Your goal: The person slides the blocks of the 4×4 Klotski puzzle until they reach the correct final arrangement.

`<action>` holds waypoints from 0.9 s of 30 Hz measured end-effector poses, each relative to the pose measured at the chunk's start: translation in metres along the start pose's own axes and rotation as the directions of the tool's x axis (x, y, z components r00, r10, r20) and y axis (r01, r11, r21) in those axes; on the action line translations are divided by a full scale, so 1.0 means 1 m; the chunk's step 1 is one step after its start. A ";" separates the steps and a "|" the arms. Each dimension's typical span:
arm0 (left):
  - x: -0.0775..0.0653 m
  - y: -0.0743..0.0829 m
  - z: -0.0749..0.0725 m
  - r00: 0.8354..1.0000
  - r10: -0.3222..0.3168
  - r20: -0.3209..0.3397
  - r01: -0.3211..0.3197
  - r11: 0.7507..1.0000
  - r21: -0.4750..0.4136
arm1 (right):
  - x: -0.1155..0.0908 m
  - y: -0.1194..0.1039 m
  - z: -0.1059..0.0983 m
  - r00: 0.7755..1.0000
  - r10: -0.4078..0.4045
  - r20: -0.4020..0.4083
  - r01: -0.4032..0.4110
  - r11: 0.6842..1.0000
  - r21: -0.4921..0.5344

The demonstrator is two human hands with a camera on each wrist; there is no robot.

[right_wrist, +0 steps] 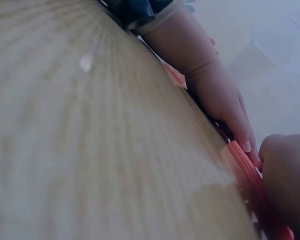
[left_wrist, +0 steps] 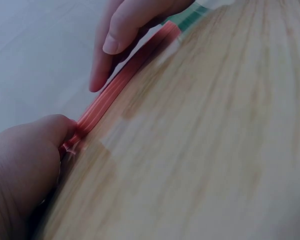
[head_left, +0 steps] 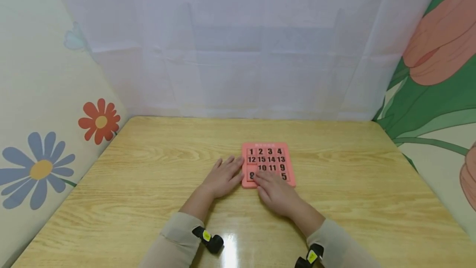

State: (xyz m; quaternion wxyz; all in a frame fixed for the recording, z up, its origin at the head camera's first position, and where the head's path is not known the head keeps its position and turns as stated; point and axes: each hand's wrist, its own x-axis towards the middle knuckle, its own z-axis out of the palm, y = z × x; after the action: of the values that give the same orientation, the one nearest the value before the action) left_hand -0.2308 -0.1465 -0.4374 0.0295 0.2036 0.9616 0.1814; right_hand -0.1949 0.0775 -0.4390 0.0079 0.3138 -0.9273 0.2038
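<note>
A pink sliding number puzzle [head_left: 291,173] lies flat on the table, its black-numbered tiles facing up. The top row reads 1, 2, 3, 4, and an empty slot shows at the left of the third row, above the 8 tile [head_left: 251,175]. My left hand [head_left: 223,178] lies along the puzzle's left side, fingers extended, fingertips at the frame's edge. My right hand [head_left: 278,193] reaches over the near edge, its fingertips on the bottom row beside the 8. It hides the tiles between the 8 and the 5 [head_left: 284,176]. In the left wrist view, the puzzle's ridged side [left_wrist: 125,77] shows between both hands.
The wood-grain table [head_left: 148,168] stretches out around the puzzle. A white cloth [head_left: 260,53] hangs behind its far edge, and flower-printed panels [head_left: 41,168] stand at both sides. Each forearm wears a black strap with a small camera [head_left: 213,243].
</note>
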 end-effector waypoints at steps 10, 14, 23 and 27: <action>0.000 0.002 -0.002 1.000 -0.002 0.004 0.002 1.000 -0.002 | -0.009 -0.003 0.001 0.998 -0.057 0.007 0.057 0.997 -0.046; 0.000 0.002 -0.003 1.000 -0.005 0.007 0.005 1.000 0.001 | -0.009 -0.003 0.001 0.998 -0.058 -0.004 0.058 0.997 -0.042; -0.001 0.002 -0.002 0.999 -0.022 0.025 0.022 1.000 0.002 | -0.004 -0.002 0.001 0.997 -0.070 -0.024 0.068 0.996 -0.063; -0.001 0.002 -0.002 0.999 -0.023 0.021 0.024 1.000 -0.001 | -0.001 -0.001 0.001 0.999 -0.046 -0.020 0.045 0.998 -0.040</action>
State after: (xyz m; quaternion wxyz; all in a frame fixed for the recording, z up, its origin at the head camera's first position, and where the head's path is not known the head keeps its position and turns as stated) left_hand -0.2295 -0.1459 -0.4344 0.0421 0.1942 0.9635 0.1796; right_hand -0.1930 0.0766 -0.4400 0.0286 0.3325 -0.9236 0.1887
